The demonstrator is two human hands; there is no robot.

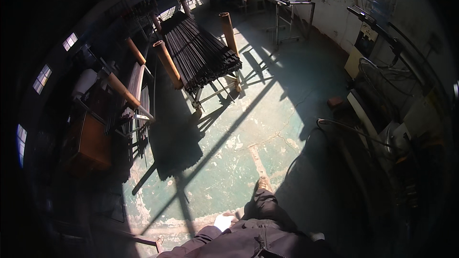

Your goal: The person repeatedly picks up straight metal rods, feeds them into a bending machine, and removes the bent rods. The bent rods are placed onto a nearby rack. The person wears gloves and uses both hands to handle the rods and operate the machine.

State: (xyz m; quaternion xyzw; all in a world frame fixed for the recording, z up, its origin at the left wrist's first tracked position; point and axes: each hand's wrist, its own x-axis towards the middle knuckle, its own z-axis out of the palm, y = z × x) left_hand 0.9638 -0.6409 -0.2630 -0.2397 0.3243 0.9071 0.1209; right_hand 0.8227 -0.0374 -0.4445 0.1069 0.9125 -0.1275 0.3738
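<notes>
My left hand (224,220) hangs low at my side, in front of my dark jacket (239,241). Sunlight bleaches it nearly white, and its fingers are too washed out to read. Only a small, dim part of my right hand (316,235) shows past the jacket's other side, in shadow. Neither hand visibly touches anything. One shoe (263,183) is planted on the worn green floor (224,162). Ahead stands a rack loaded with long dark rods (201,52), held between upright rusty posts (168,66).
On the left, a second rack with rusty posts (123,91) holds more rods beside a brown cabinet (91,138). A metal-framed table (287,5) stands at the far right. Machinery with hoses (382,67) lines the right wall. A looped hose (330,122) reaches over the floor.
</notes>
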